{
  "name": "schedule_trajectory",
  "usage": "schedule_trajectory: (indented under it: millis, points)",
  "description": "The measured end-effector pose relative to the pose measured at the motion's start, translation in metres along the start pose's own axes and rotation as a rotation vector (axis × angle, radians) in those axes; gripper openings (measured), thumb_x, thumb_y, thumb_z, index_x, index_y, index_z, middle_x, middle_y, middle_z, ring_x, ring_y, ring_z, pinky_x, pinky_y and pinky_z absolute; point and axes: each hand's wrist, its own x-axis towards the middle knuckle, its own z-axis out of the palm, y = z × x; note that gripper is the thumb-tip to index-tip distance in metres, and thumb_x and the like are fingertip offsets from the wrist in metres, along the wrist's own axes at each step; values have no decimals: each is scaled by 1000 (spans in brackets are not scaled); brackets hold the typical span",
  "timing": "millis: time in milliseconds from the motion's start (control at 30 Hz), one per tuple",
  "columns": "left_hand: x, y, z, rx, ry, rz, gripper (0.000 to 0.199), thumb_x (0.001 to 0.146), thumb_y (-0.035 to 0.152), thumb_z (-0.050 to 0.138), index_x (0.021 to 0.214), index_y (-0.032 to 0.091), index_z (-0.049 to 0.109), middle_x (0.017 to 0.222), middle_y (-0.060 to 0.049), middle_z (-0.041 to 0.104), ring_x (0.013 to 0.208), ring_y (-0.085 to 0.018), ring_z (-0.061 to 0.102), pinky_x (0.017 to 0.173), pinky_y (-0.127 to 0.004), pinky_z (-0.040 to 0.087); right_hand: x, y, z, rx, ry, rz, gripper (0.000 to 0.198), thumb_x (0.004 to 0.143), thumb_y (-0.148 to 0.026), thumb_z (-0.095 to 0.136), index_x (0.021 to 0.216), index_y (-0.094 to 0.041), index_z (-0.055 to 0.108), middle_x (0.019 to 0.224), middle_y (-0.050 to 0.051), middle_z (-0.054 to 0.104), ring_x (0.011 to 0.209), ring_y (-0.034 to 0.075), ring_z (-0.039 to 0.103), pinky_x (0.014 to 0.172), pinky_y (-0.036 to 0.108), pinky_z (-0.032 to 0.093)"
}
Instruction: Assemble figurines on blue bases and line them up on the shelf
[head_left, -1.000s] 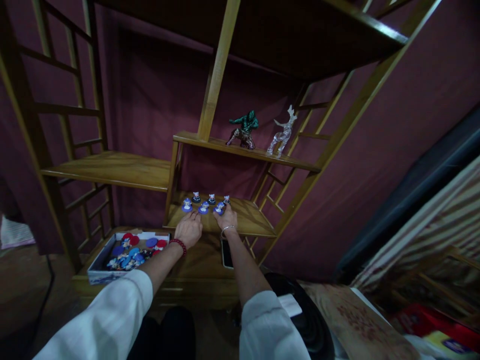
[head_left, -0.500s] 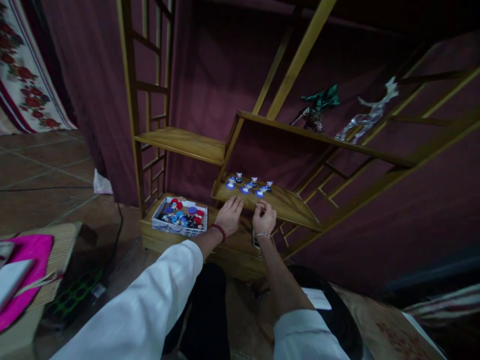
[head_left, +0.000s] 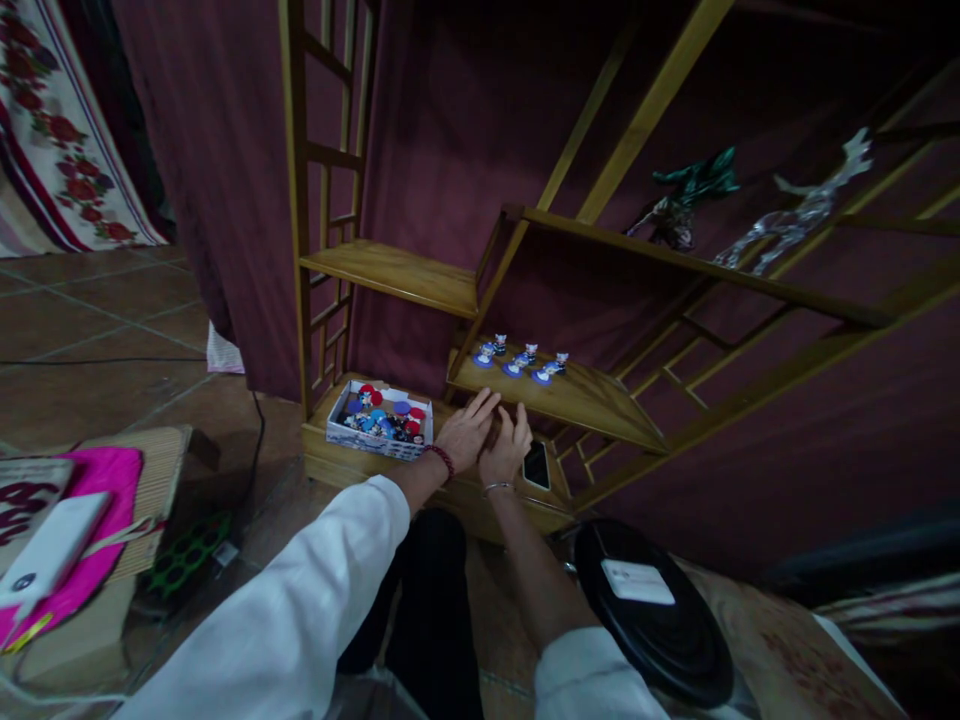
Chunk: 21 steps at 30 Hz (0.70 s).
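My left hand is just below the front edge of the wooden shelf, fingers stretched out, holding nothing that I can see. Close beside it, my right hand has its fingers apart and lifted, also with nothing visible in it. Above the hands, three small figurines on blue-purple round bases stand in a front row. Three smaller dark-and-white figurines stand behind them. Left of my left hand, an open cardboard box holds several more figurines and red and blue round pieces.
A phone lies on the lower board right of my hands. On the upper shelf stand a green-and-bronze statuette and a clear deer figure. A black round seat is at right, a low table with a pink mat at left.
My right hand has moved left and closer to my left hand, and its bunched fingers have spread. The phone now shows fully. The whole view has shifted to the left.
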Motion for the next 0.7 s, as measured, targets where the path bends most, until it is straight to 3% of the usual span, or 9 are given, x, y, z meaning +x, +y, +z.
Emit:
schedule_trajectory:
  millis: [100, 233, 433, 567, 633, 700]
  points:
    - [-12, -11, 5, 4, -32, 43, 33, 81, 11, 32, 109, 10, 48, 142, -7, 15, 130, -17, 0, 95, -31, 34, -10, -8, 12, 64, -58, -21, 38, 76, -18, 36, 113, -18, 47, 130, 11, 34, 115, 22, 34, 90, 42, 30]
    - [-34, -30, 16, -14, -93, -2, 30, 79, 9, 34, 102, 7, 52, 138, -13, 26, 129, -19, 14, 98, -31, 31, -23, -18, 34, 183, -159, -21, 35, 78, -21, 33, 106, -13, 51, 123, 12, 40, 109, 17, 40, 93, 34, 31]
    - [-52, -53, 24, -36, -219, -46, 32, 76, 6, 37, 104, 9, 51, 134, -14, 32, 119, -20, 36, 90, -30, 40, -38, -39, 46, 222, -246, 71, 32, 77, -19, 38, 104, -10, 53, 133, 16, 20, 112, 19, 38, 93, 31, 32]
    - [-59, -70, 33, -59, -330, -151, 35, 77, 5, 33, 106, 11, 50, 128, -11, 39, 113, -17, 42, 91, -27, 38, -53, -54, 48, 173, -315, 114, 38, 74, -12, 39, 110, -15, 50, 134, 13, 23, 121, 23, 25, 98, 39, 26]
    - [-66, -82, 38, -57, -403, -274, 36, 76, 7, 35, 109, 14, 48, 126, -10, 42, 111, -16, 43, 88, -26, 39, -60, -61, 54, 208, -422, 86, 45, 71, -8, 40, 115, -17, 47, 131, 10, 29, 120, 21, 27, 99, 37, 26]
    - [-75, -96, 42, -44, -446, -302, 36, 74, 8, 38, 109, 9, 48, 123, -15, 43, 113, -21, 42, 90, -30, 37, -64, -68, 65, 223, -508, 95, 50, 68, -9, 43, 117, -13, 43, 127, 11, 34, 117, 20, 30, 99, 33, 26]
